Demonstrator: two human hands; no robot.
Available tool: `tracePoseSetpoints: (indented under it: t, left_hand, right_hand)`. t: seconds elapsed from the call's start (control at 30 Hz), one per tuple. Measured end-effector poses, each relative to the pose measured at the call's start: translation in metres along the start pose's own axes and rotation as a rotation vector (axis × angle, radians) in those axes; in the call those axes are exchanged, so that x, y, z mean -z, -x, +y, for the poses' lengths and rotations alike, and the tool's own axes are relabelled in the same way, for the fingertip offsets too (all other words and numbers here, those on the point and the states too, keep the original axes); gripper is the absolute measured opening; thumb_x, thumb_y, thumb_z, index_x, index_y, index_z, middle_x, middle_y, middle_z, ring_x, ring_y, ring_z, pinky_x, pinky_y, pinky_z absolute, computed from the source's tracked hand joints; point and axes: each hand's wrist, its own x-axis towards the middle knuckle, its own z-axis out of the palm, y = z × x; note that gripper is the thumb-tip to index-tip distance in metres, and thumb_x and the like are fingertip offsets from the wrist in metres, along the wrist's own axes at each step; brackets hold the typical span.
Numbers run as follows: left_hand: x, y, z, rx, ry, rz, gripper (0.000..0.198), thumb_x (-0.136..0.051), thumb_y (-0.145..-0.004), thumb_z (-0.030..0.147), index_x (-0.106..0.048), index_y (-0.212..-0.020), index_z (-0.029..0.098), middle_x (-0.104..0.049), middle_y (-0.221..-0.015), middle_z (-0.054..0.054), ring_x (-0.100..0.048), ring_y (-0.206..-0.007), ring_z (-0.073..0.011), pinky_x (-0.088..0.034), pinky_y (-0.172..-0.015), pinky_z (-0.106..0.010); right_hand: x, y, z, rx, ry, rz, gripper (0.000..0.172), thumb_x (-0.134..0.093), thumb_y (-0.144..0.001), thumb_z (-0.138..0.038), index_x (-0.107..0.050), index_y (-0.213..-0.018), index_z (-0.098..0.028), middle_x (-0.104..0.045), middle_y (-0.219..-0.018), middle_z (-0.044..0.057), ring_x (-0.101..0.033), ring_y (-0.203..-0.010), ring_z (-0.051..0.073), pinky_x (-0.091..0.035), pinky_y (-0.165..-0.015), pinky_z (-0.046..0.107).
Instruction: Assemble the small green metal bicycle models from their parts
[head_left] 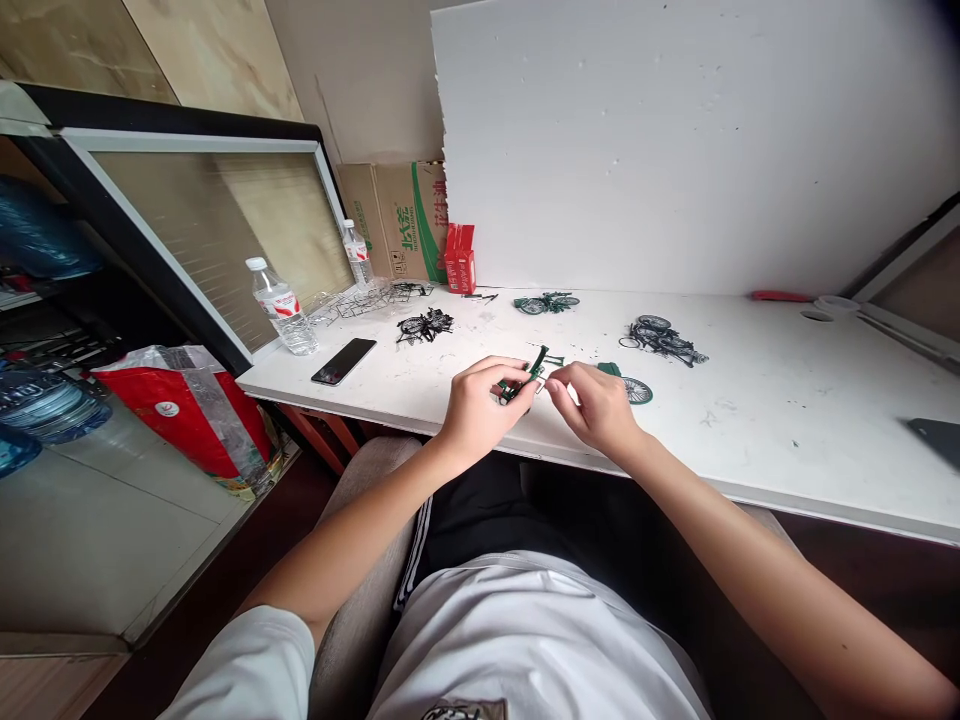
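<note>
Both forearms (367, 525) angle inward, left grip (480, 402) pinching a green part (540, 361), right grip (596, 408) curled beside it, contents unclear.

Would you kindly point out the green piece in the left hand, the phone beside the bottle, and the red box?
Green piece (538, 364): head view, its exposed bar.
Phone (343, 361): head view, its screen.
Red box (460, 265): head view, its front.

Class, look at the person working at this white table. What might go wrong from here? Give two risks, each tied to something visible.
First, the green part in the left hand might slip off the white table, since it is held near the front edge. Second, the right hand could knock the green wheel, which lies close by.
</note>
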Motion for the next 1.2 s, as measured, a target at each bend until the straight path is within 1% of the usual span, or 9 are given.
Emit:
tracePoseSetpoints:
  t: [0.13, 0.33, 0.5, 0.6, 0.77, 0.93, 1.07, 1.13, 1.2]
  left_hand:
    - [-0.001, 0.001, -0.002, 0.016, 0.003, 0.038, 0.008, -0.082, -0.087, 0.015, -0.082, -0.094, 0.019, -0.082, -0.107, -0.011, -0.080, -0.097, -0.0214, -0.063, -0.071, -0.026]
    - [-0.003, 0.001, -0.003, 0.043, -0.015, 0.062, 0.008, -0.084, -0.085, 0.015, -0.082, -0.092, 0.019, -0.082, -0.105, -0.010, -0.080, -0.090, -0.0201, -0.062, -0.068, -0.026]
    - [-0.006, 0.003, -0.010, 0.069, -0.002, 0.033, 0.006, -0.083, -0.087, 0.017, -0.082, -0.093, 0.018, -0.081, -0.106, -0.011, -0.079, -0.090, -0.0195, -0.063, -0.067, -0.026]
    - [-0.007, 0.004, -0.011, 0.088, 0.038, -0.003, 0.008, -0.084, -0.086, 0.017, -0.082, -0.094, 0.017, -0.081, -0.107, -0.012, -0.079, -0.096, -0.0207, -0.065, -0.072, -0.027]
    - [-0.008, 0.004, -0.008, 0.169, 0.096, -0.052, 0.013, -0.085, -0.086, 0.019, -0.085, -0.099, 0.016, -0.081, -0.111, -0.013, -0.080, -0.100, -0.0222, -0.067, -0.072, -0.026]
    - [-0.009, 0.006, -0.013, 0.145, 0.118, -0.086, 0.021, -0.084, -0.087, 0.018, -0.085, -0.108, 0.017, -0.079, -0.119, -0.013, -0.079, -0.103, -0.0216, -0.068, -0.076, -0.025]
    - [-0.010, 0.007, -0.016, 0.049, 0.090, -0.066, 0.020, -0.081, -0.090, 0.018, -0.085, -0.110, 0.019, -0.078, -0.121, -0.012, -0.079, -0.107, -0.0225, -0.070, -0.081, -0.029]
    - [-0.009, 0.006, -0.015, -0.027, 0.041, -0.039, 0.019, -0.080, -0.091, 0.016, -0.084, -0.110, 0.019, -0.078, -0.119, -0.012, -0.078, -0.109, -0.0231, -0.069, -0.091, -0.034]
    - [-0.008, 0.006, -0.014, -0.086, 0.000, -0.018, 0.017, -0.079, -0.091, 0.015, -0.084, -0.108, 0.020, -0.079, -0.117, -0.011, -0.078, -0.109, -0.0235, -0.067, -0.098, -0.039]
  right_hand:
    - [0.003, -0.001, 0.008, 0.165, 0.078, 0.110, 0.007, -0.065, -0.105, -0.029, -0.062, -0.101, -0.023, -0.071, -0.077, 0.002, -0.064, -0.064, 0.016, -0.044, -0.057, 0.029]
    - [0.009, -0.003, 0.014, 0.384, 0.269, 0.118, 0.020, -0.074, -0.099, -0.017, -0.063, -0.115, -0.023, -0.071, -0.079, 0.000, -0.065, -0.071, 0.016, -0.045, -0.061, 0.028]
    - [0.009, -0.003, 0.014, 0.390, 0.370, 0.086, 0.013, -0.072, -0.100, -0.017, -0.065, -0.110, -0.022, -0.068, -0.078, 0.001, -0.063, -0.077, 0.018, -0.041, -0.060, 0.031]
    - [0.008, -0.003, 0.014, 0.355, 0.318, 0.077, 0.005, -0.068, -0.103, -0.019, -0.064, -0.103, -0.022, -0.067, -0.078, 0.002, -0.061, -0.076, 0.018, -0.040, -0.060, 0.031]
    - [0.005, -0.003, 0.014, 0.152, 0.118, 0.037, 0.020, -0.057, -0.109, -0.025, -0.061, -0.089, -0.022, -0.067, -0.078, 0.005, -0.058, -0.074, 0.019, -0.041, -0.063, 0.032]
    - [0.001, -0.006, 0.001, -0.305, -0.272, -0.059, 0.049, -0.048, -0.112, -0.051, -0.051, -0.072, -0.023, -0.054, -0.065, 0.001, -0.048, -0.060, 0.017, -0.036, -0.059, 0.032]
    - [-0.002, -0.012, -0.016, -0.619, -0.709, -0.099, 0.062, -0.048, -0.106, -0.069, -0.049, -0.064, -0.023, -0.053, -0.057, 0.000, -0.056, -0.056, 0.017, -0.043, -0.062, 0.032]
    - [0.000, -0.014, -0.021, -0.687, -0.793, -0.130, 0.065, -0.048, -0.105, -0.071, -0.048, -0.061, -0.024, -0.049, -0.051, -0.001, -0.059, -0.054, 0.018, -0.045, -0.062, 0.033]
    - [0.004, -0.014, -0.022, -0.656, -0.738, -0.173, 0.066, -0.045, -0.107, -0.069, -0.050, -0.061, -0.023, -0.052, -0.052, 0.001, -0.059, -0.055, 0.018, -0.045, -0.063, 0.033]
